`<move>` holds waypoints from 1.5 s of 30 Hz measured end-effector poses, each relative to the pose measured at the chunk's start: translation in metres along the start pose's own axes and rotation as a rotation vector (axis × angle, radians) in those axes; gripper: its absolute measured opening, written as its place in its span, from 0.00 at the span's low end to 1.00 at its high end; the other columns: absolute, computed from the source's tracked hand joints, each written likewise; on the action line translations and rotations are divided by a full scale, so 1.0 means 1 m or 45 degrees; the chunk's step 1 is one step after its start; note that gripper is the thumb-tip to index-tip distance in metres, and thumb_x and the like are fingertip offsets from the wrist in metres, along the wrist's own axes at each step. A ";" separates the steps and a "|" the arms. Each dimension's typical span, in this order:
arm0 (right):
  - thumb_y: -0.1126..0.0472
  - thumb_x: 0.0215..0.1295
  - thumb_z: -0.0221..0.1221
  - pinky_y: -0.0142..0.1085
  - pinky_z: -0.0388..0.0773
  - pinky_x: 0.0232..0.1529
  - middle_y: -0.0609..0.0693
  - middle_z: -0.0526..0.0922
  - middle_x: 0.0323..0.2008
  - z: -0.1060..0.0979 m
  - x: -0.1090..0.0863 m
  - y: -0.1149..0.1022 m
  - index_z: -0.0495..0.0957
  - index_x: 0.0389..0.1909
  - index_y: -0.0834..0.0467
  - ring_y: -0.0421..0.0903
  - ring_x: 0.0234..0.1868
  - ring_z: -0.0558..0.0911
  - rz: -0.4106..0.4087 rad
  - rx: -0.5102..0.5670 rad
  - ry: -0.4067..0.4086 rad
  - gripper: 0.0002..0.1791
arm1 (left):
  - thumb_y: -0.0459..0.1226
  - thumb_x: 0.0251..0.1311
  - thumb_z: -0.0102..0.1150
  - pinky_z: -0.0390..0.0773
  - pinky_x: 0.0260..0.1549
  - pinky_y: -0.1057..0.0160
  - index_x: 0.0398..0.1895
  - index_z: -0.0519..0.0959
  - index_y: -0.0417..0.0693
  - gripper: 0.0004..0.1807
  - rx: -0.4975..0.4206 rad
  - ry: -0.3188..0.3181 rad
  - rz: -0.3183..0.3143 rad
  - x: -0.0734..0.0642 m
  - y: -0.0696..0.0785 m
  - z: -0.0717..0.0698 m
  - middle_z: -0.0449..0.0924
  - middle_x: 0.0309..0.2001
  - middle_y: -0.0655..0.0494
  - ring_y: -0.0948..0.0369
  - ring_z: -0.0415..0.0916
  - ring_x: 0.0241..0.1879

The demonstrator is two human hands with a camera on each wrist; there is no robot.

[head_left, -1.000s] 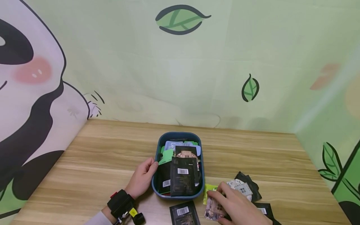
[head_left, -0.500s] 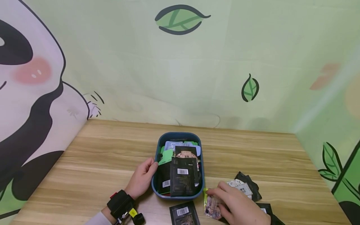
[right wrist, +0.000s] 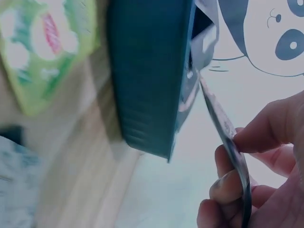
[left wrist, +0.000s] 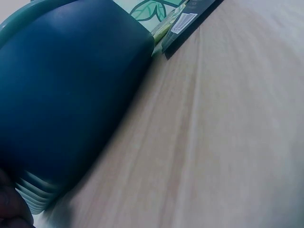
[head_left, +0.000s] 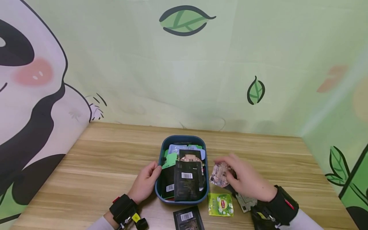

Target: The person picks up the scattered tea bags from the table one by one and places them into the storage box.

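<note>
My left hand (head_left: 146,182) holds the left side of a dark blue plastic bin (head_left: 184,202), thumb at its rim. Black barcode sachets (head_left: 187,185), green pieces and a pale blue packet fill the bin. Just right of it, my right hand (head_left: 248,180) pinches a sachet with a pinkish floral face (head_left: 220,175) and dark back, thumb on one side and fingers behind. In the right wrist view this sachet (right wrist: 223,124) is seen edge-on, raised beside the bin wall. Below lies a yellow-green Lipton tea bag (head_left: 220,205), flat on the table.
A black sachet (head_left: 188,218) lies in front of the bin. A light patterned packet (head_left: 245,204) and dark sachets lie under the right forearm, partly hidden. The wooden table (head_left: 120,143) ends at a panda-printed backdrop.
My right hand has picked up the floral sachet and moved it up and away, uncovering the Lipton tea bag. My left hand and the bin have stayed put.
</note>
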State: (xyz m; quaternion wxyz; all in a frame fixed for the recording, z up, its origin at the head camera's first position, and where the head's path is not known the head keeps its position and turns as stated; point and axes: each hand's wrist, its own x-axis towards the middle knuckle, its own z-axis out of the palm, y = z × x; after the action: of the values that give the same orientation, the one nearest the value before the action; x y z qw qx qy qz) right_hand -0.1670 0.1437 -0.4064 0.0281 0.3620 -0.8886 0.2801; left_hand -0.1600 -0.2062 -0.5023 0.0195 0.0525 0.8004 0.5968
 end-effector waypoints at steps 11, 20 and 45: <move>0.67 0.69 0.49 0.32 0.68 0.32 0.39 0.73 0.53 -0.002 0.061 -0.005 0.70 0.62 0.47 0.37 0.31 0.69 -0.069 0.118 -0.052 0.22 | 0.44 0.73 0.45 0.65 0.26 0.67 0.29 0.68 0.45 0.15 0.009 -0.002 0.002 -0.001 0.000 0.001 0.63 0.25 0.51 0.56 0.68 0.31; 0.65 0.68 0.53 0.36 0.73 0.42 0.41 0.75 0.55 0.010 0.106 -0.001 0.71 0.62 0.46 0.39 0.44 0.73 -0.150 0.096 -0.078 0.23 | 0.43 0.74 0.45 0.65 0.26 0.66 0.28 0.69 0.49 0.14 0.025 0.013 0.035 -0.001 -0.002 0.001 0.63 0.24 0.52 0.56 0.69 0.29; 0.28 0.58 0.54 0.59 0.53 0.68 0.46 0.38 0.78 0.005 0.039 0.013 0.40 0.76 0.40 0.55 0.77 0.44 -0.076 -0.286 -0.212 0.52 | 0.39 0.74 0.43 0.65 0.28 0.68 0.30 0.69 0.41 0.14 0.047 -0.025 -0.015 -0.007 0.025 -0.002 0.64 0.25 0.52 0.56 0.69 0.31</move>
State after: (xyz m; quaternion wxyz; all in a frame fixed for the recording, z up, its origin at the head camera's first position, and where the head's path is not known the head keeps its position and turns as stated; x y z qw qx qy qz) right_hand -0.2032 0.1246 -0.4067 0.0031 0.4048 -0.9025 0.1470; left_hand -0.1514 -0.2014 -0.4778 0.0300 0.0540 0.8114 0.5812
